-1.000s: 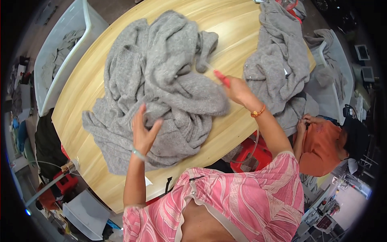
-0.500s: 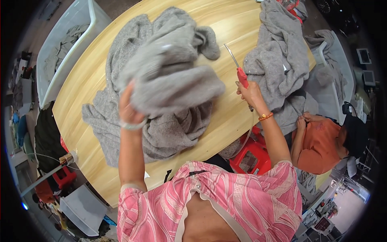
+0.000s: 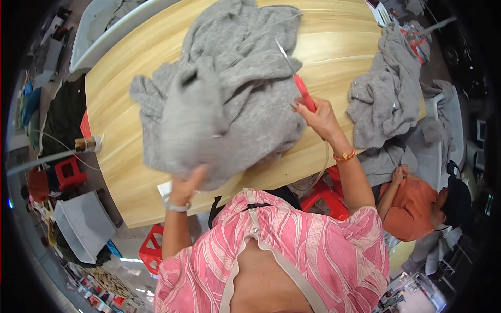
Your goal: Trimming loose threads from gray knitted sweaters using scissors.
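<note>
While the left hand (image 3: pixel 187 183) clutches a bunched fold of the grey knitted garment (image 3: pixel 229 99) from below, fingers closed into the cloth, the right hand (image 3: pixel 319 116) is wrapped tight around the red handle of a thin pointed tool (image 3: pixel 295 75), its metal tip standing over the garment's upper right part. The garment lies heaped on the wooden table (image 3: pixel 120 141), directly between the two hands; the raised fold by the left hand shows blurred, so its exact lie cannot be told. The tool's tip appears just above or touching the knit; which, I cannot tell.

Risk, as judged: the sharp tip could snag or pull a loop of the loose knit if the lifted cloth shifts under it, and the left fingers, hidden beneath the fabric, sit near the tool's line.

Further out, a second grey garment (image 3: pixel 383 99) lies at the table's right end, well apart. Another person in an orange top (image 3: pixel 412 203) sits at the lower right. Red stools (image 3: pixel 326 201) stand under the table edge.
</note>
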Tool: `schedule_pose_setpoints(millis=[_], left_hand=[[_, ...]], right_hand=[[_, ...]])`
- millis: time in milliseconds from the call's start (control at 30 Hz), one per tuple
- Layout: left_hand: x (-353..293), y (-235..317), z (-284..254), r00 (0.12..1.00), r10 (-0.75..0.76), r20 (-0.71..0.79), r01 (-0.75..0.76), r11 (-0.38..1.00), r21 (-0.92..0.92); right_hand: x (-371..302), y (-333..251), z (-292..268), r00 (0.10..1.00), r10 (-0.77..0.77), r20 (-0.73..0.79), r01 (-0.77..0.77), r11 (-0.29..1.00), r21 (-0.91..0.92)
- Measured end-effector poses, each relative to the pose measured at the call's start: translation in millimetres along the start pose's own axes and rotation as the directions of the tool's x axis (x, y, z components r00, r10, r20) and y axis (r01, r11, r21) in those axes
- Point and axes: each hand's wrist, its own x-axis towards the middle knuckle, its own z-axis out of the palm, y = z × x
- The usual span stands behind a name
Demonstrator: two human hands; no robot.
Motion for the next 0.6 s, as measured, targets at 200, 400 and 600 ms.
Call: schedule_pose_setpoints(millis=[200, 400, 600], left_hand=[[0.5, -40.5, 66.5, 0.659, 0.099, 0.746, -0.732, 0.312, 0.605], [-0.2, -101.8, 28.5, 0.780, -0.061, 0.623, -0.558, 0.384, 0.736], [-4.1, -133.7, -6.3, 0.858, 0.335, 0.389, -0.512, 0.610, 0.604]], right_hand=[[-9.1, -60.2, 58.3, 0.989, -0.146, -0.018, 0.146, 0.989, -0.017], [-18.5, 19.8, 102.9, 0.965, -0.189, -0.183, 0.062, 0.840, -0.538], [-18.5, 50.8, 76.3, 0.984, -0.128, -0.127, 0.065, 0.908, -0.413]])
